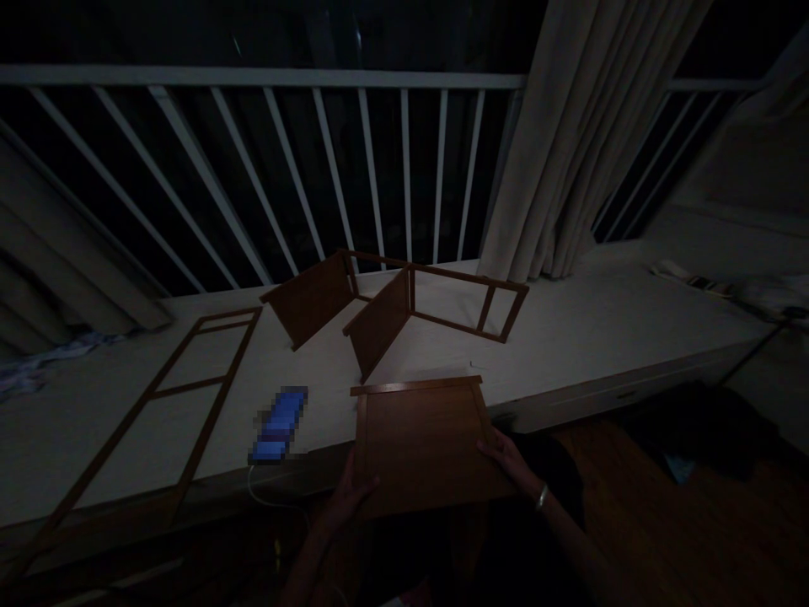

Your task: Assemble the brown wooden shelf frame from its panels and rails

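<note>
Between my two hands is a flat brown wooden shelf panel (423, 447) with a raised strip along its far edge. My left hand (354, 493) grips its left side, thumb on top. On the right side, my right hand (509, 459) holds the edge with its thumb over the surface; a bracelet is on that wrist. Just beyond stands a partly joined wooden frame (452, 278), with two similar panels (383, 316) attached and sticking out toward me. A separate ladder-like wooden side frame (211, 405) lies at the left, partly over the ledge's front edge.
A blurred-out phone with a blue screen (278, 426) lies on the white ledge (581, 329), its cable (271, 503) hanging over the edge. White railings (404, 169) and curtains (581, 126) line the back. Dark cloth (708, 430) lies on the wooden floor at right. The light is dim.
</note>
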`<move>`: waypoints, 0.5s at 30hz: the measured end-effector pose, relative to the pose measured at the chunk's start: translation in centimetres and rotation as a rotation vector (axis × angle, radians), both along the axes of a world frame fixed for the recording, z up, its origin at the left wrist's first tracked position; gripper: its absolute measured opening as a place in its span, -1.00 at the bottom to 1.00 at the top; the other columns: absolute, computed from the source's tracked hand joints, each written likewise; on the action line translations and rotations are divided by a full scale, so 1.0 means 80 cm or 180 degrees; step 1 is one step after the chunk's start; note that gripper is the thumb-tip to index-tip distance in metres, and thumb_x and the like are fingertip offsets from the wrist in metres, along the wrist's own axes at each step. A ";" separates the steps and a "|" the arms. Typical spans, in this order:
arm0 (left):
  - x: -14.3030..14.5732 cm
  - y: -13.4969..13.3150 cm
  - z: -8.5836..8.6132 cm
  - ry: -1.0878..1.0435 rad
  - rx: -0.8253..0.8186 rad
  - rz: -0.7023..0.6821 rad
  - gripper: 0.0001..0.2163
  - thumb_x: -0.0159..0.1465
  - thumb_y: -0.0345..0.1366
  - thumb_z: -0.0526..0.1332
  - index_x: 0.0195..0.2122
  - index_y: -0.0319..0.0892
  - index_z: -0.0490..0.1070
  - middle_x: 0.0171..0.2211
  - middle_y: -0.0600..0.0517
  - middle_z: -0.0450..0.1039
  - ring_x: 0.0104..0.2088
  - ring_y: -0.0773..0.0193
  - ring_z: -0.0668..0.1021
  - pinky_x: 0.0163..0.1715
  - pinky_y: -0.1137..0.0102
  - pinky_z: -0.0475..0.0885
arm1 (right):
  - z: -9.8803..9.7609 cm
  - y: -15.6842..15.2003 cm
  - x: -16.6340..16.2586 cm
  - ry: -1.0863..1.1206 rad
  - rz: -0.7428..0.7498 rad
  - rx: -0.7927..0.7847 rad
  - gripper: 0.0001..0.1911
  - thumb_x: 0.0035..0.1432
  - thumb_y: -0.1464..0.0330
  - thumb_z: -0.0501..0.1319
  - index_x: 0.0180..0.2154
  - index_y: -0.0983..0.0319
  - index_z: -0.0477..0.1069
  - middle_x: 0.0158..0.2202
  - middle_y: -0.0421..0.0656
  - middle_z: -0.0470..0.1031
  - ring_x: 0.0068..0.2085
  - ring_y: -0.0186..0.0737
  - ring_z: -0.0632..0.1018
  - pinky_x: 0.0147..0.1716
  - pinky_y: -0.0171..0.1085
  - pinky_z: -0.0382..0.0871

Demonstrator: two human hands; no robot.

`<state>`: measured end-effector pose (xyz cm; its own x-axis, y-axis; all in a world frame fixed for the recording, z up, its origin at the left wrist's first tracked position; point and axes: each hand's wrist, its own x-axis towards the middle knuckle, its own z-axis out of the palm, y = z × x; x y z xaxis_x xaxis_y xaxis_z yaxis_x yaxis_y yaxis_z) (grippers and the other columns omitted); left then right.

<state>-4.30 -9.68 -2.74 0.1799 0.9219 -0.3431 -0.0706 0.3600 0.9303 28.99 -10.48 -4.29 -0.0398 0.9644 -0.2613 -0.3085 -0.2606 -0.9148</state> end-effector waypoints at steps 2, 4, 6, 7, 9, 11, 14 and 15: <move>-0.001 0.000 0.001 0.0005 0.0000 -0.0082 -0.09 -0.15 -0.10 0.29 0.15 -0.18 -0.21 0.09 -0.15 0.10 0.05 0.12 0.24 0.00 0.29 0.22 | 0.001 -0.001 -0.001 0.0023 -0.0002 -0.0005 -0.44 -0.25 0.17 0.29 -0.14 0.18 0.28 -0.15 -0.10 0.44 -0.17 -0.02 0.46 -0.11 0.00 0.25; -0.002 0.000 0.003 0.0030 0.0029 -0.0130 -0.11 -0.13 -0.11 0.29 0.15 -0.18 -0.22 0.10 -0.14 0.09 0.06 0.14 0.23 0.00 0.31 0.21 | 0.004 -0.001 -0.001 0.0034 0.0023 0.0006 -0.46 -0.25 0.18 0.29 -0.15 0.18 0.28 -0.17 -0.11 0.45 -0.17 -0.02 0.46 -0.11 0.00 0.25; -0.002 0.000 0.003 0.0060 0.0028 -0.0136 -0.12 -0.11 -0.12 0.28 0.15 -0.19 -0.24 0.10 -0.15 0.09 0.06 0.15 0.24 0.00 0.32 0.22 | 0.006 -0.002 -0.001 0.0012 0.0024 0.0027 -0.46 -0.23 0.17 0.28 -0.15 0.18 0.29 -0.18 -0.11 0.45 -0.16 -0.01 0.45 -0.11 0.00 0.25; -0.002 0.000 0.003 0.0066 0.0026 -0.0119 -0.12 -0.11 -0.12 0.28 0.15 -0.19 -0.24 0.09 -0.15 0.09 0.05 0.14 0.25 -0.01 0.32 0.23 | 0.006 -0.002 -0.001 -0.0013 0.0011 0.0034 -0.46 -0.24 0.17 0.29 -0.15 0.19 0.29 -0.18 -0.10 0.46 -0.15 0.00 0.45 -0.12 -0.01 0.26; -0.001 0.000 0.002 0.0036 0.0052 -0.0124 -0.12 -0.11 -0.12 0.27 0.15 -0.20 -0.24 0.08 -0.16 0.12 0.04 0.13 0.27 -0.02 0.31 0.24 | 0.006 -0.002 0.000 -0.0061 -0.0016 0.0056 -0.45 -0.24 0.16 0.29 -0.15 0.19 0.29 -0.18 -0.10 0.46 -0.13 0.00 0.44 -0.12 -0.01 0.26; -0.001 -0.001 0.001 0.0024 0.0078 -0.0131 -0.12 -0.12 -0.11 0.28 0.14 -0.20 -0.22 0.07 -0.17 0.14 0.03 0.12 0.28 -0.02 0.30 0.24 | 0.005 -0.001 0.001 -0.0097 -0.0011 0.0044 -0.45 -0.25 0.16 0.29 -0.16 0.20 0.30 -0.18 -0.10 0.46 -0.14 0.00 0.44 -0.12 -0.01 0.26; -0.001 -0.001 -0.002 0.0079 0.0070 -0.0093 -0.13 -0.13 -0.09 0.28 0.13 -0.18 -0.20 0.07 -0.16 0.13 0.04 0.12 0.26 -0.02 0.30 0.24 | 0.001 0.000 0.002 -0.0161 -0.0014 -0.0060 -0.44 -0.26 0.14 0.29 -0.15 0.20 0.30 -0.18 -0.09 0.46 -0.16 0.00 0.46 -0.13 0.00 0.27; -0.001 -0.001 -0.003 0.0079 0.0099 -0.0077 -0.14 -0.13 -0.09 0.28 0.13 -0.18 -0.19 0.07 -0.16 0.13 0.04 0.12 0.26 -0.03 0.30 0.24 | 0.000 0.000 0.002 -0.0175 -0.0018 -0.0084 -0.43 -0.26 0.13 0.29 -0.15 0.20 0.30 -0.19 -0.09 0.46 -0.17 0.01 0.46 -0.14 0.00 0.28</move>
